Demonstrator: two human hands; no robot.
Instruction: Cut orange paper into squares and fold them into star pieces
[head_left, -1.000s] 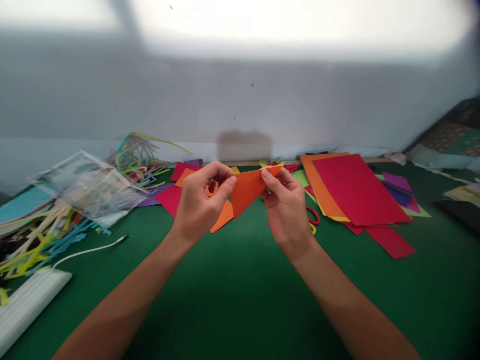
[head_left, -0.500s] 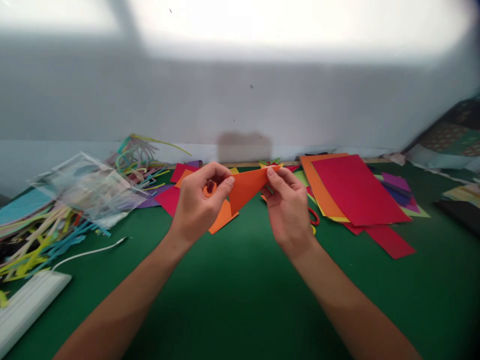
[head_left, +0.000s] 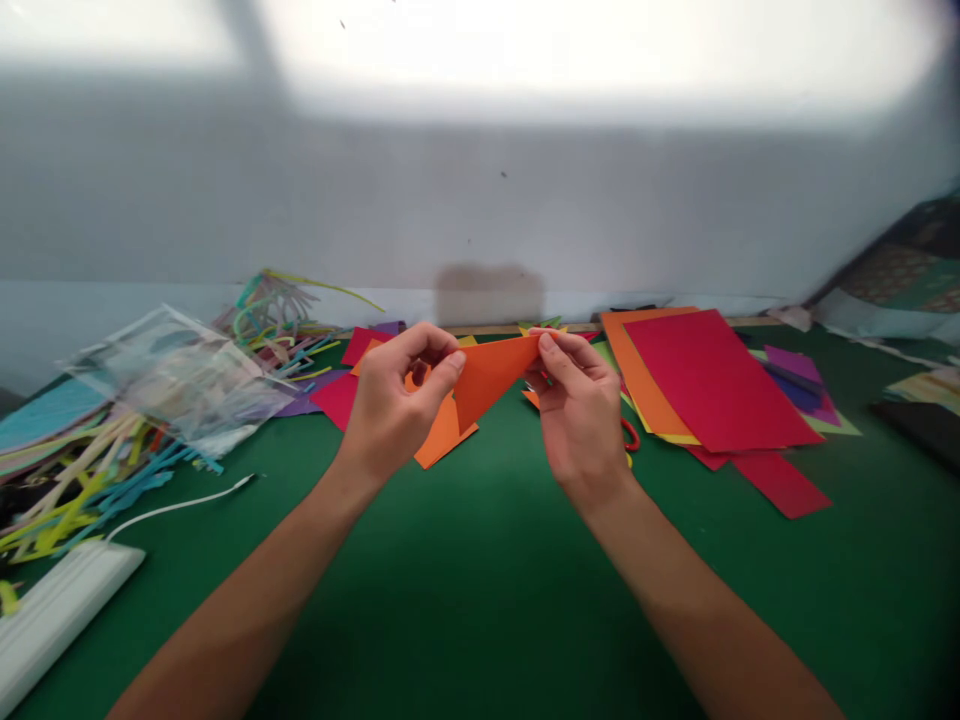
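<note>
An orange piece of paper (head_left: 491,378), folded into a triangle, is held up over the table between both hands. My left hand (head_left: 401,400) pinches its left corner between thumb and fingers. At the upper right corner, my right hand (head_left: 581,405) grips it with the thumb in front and the fingers behind. The paper's lowest point hangs downward near my left thumb. Behind it, another orange paper piece (head_left: 442,445) lies on the green table, partly covered by my left hand. Scissors with a red handle (head_left: 631,434) show just beside my right hand, mostly hidden.
Red sheets (head_left: 720,380) lie over orange ones (head_left: 637,350) at the right. Coloured paper strips (head_left: 112,470) and a clear plastic bag (head_left: 180,370) spread across the left. A white power strip (head_left: 67,620) with a cable is at the near left. A wall (head_left: 375,200) stands behind.
My right hand has shifted very slightly right and my left hand slightly left. The folded orange paper stays held between them at nearly the same place.
</note>
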